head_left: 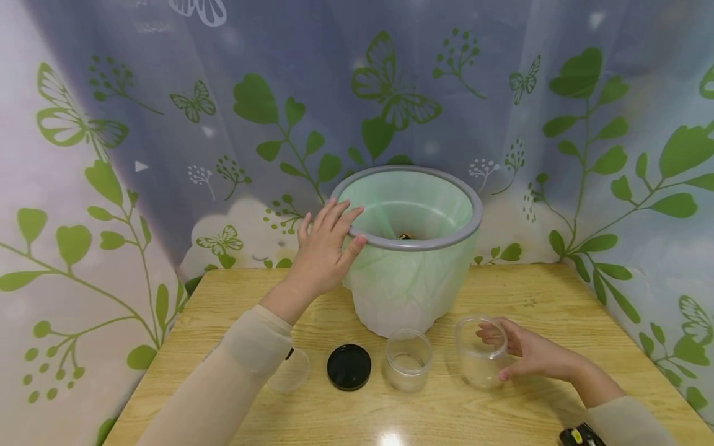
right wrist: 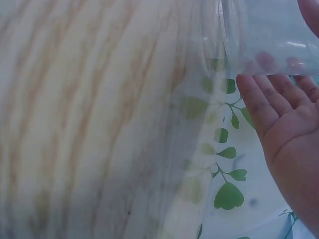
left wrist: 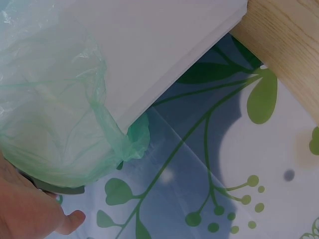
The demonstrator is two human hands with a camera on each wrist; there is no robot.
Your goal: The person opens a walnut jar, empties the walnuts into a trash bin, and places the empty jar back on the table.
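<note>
A white bin (head_left: pixel 390 303) with a grey rim (head_left: pixel 440 241) and a green plastic liner (head_left: pixel 413 204) stands at the back of the wooden table (head_left: pixel 558 297). My left hand (head_left: pixel 346 226) rests on the rim's left side, fingers straight over the edge and thumb against the rim. In the left wrist view my left hand (left wrist: pixel 30 209) shows under the bunched liner (left wrist: pixel 55 124) and white bin wall (left wrist: pixel 164 45). My right hand (head_left: pixel 499 353) grips a clear jar (head_left: pixel 474 365) standing on the table. In the right wrist view its fingers (right wrist: pixel 259 104) curl round the clear jar (right wrist: pixel 269 30).
A second clear jar (head_left: pixel 409 362) and a black lid (head_left: pixel 349 367) sit in front of the bin. Another clear cup (head_left: pixel 292 371) is partly hidden by my left sleeve. Something small and dark (head_left: pixel 404 236) lies inside the bin. A leaf-print curtain (head_left: pixel 167 124) surrounds the table.
</note>
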